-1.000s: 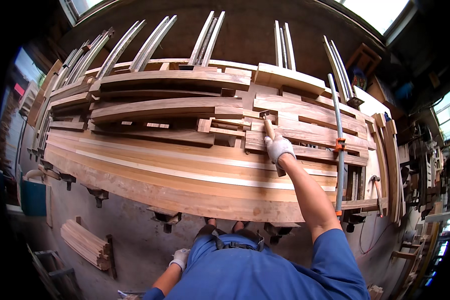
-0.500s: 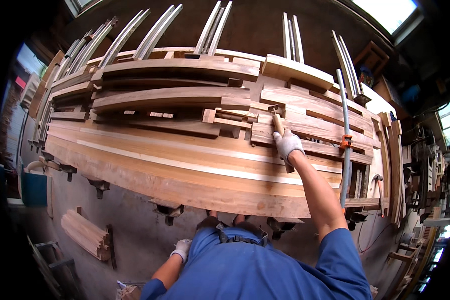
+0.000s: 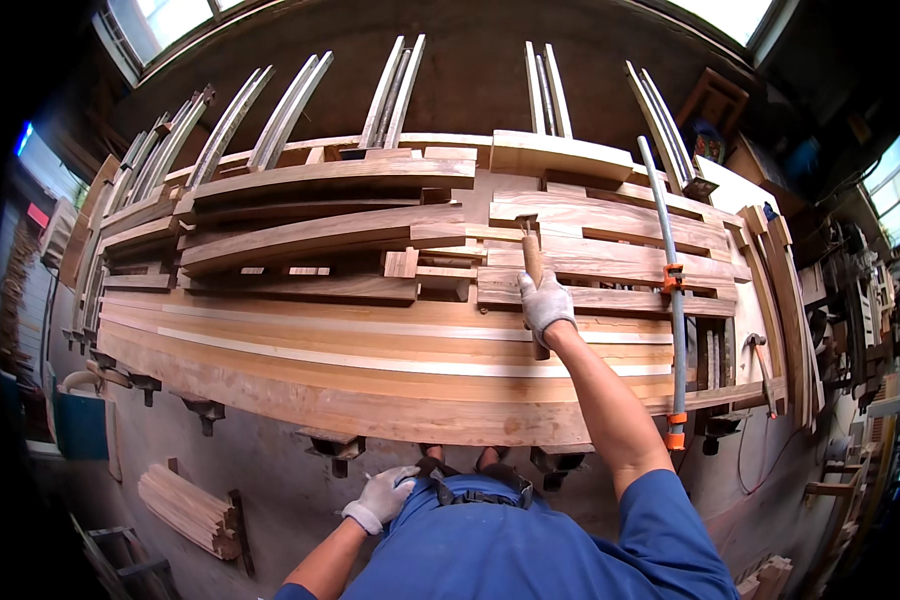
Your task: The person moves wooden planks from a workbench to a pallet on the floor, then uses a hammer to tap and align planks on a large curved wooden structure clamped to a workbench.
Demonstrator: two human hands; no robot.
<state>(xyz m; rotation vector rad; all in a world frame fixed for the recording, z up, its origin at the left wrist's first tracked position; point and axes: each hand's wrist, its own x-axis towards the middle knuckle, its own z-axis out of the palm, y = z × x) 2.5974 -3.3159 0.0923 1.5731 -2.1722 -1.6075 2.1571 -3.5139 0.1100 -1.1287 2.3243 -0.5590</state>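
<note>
My right hand (image 3: 547, 303), in a pale glove, is wrapped round a wooden-handled tool (image 3: 533, 257) with a small dark metal head. The exact kind of tool is unclear. It points away from me over the slatted wooden assembly (image 3: 610, 263) at the right of the bench; whether its head touches the wood cannot be made out. My gloved left hand (image 3: 382, 498) is low beside my waist, fingers loosely apart, holding nothing visible. Left of the assembly lie long shaped boards (image 3: 320, 237), stacked with gaps between them.
A long laminated panel (image 3: 370, 345) spans the near side of the bench. An upright bar clamp with orange jaws (image 3: 675, 278) crosses the right part. Beyond it lies a hammer (image 3: 760, 360). Metal rails (image 3: 395, 90) rise at the back. Bundled strips (image 3: 185, 510) lie lower left.
The view has tilted, so the bench appears lower and further left. My left hand has come up and forward beside my waist. My right hand keeps its grip on the tool over the assembly.
</note>
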